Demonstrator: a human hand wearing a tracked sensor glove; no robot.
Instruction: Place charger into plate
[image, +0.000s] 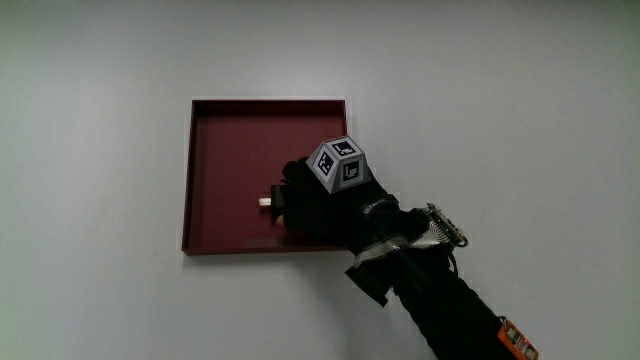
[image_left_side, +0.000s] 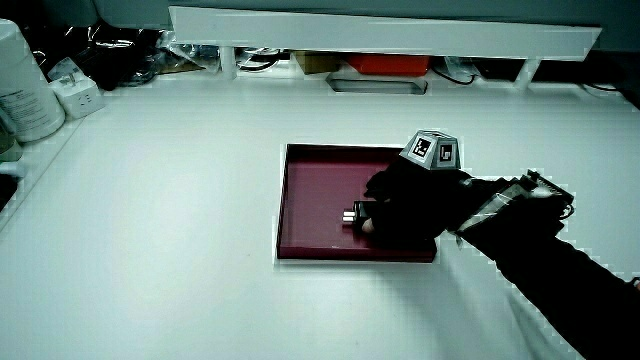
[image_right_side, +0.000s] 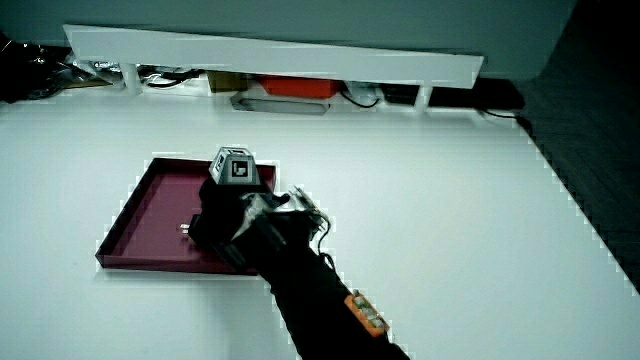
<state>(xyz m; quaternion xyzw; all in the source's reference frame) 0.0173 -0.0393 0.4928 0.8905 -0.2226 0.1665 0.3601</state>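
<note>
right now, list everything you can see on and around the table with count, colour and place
square dark red plate: one, maroon with raised rim, lying flat on the white table
small black charger with metal prongs: one, black, low inside the plate, in the hand's fingers, prongs sticking out
low white partition: one, white, along the table edge farthest from the person
white canister: one, white, at the table's edge, farther from the person than the plate
white plug adapter: one, white, beside the canister
red-orange box: one, under the partition
hand: one, black glove, patterned grey cube on its back, over the plate, gripping the charger
</note>
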